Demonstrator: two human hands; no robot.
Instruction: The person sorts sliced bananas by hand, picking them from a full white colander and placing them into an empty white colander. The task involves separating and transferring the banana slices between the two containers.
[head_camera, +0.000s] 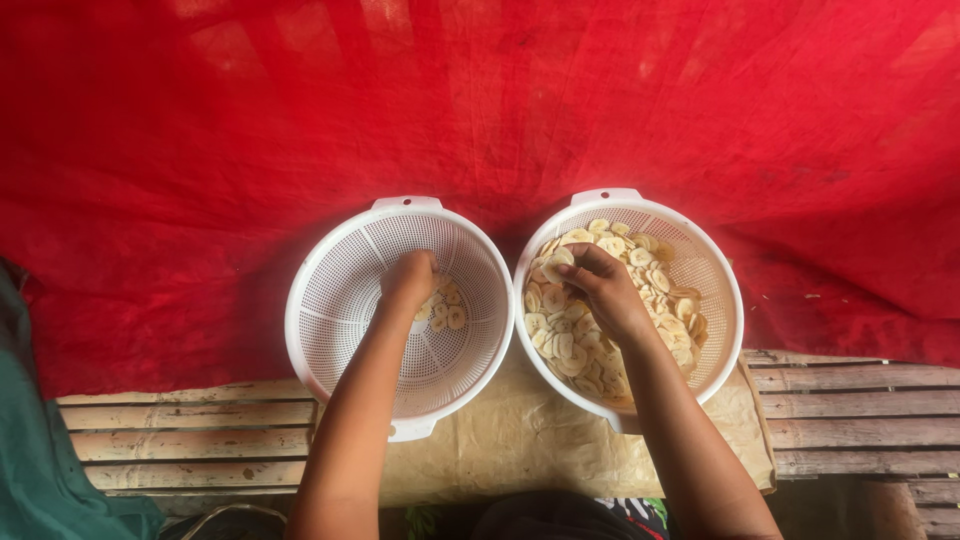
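- I am looking down at my left hand (408, 280), which is reaching into the left white colander (330, 300); its fingers are curled downward over a few banana slices (446, 310) at the bottom, and I cannot tell whether they are gripping any.
- My right hand (603, 290) is resting in the right white colander (715, 270), pinching one pale slice (556, 262) between thumb and fingertips above the heaped chips (655, 290).
- I am judging the thin slices brittle: squeezing too hard is likely to be cracking them.
- Both colanders are sitting on brown paper (520, 440) over wooden slats (180, 430), leaning against red cloth (480, 100); pressing on a rim could be tipping one and spilling slices.
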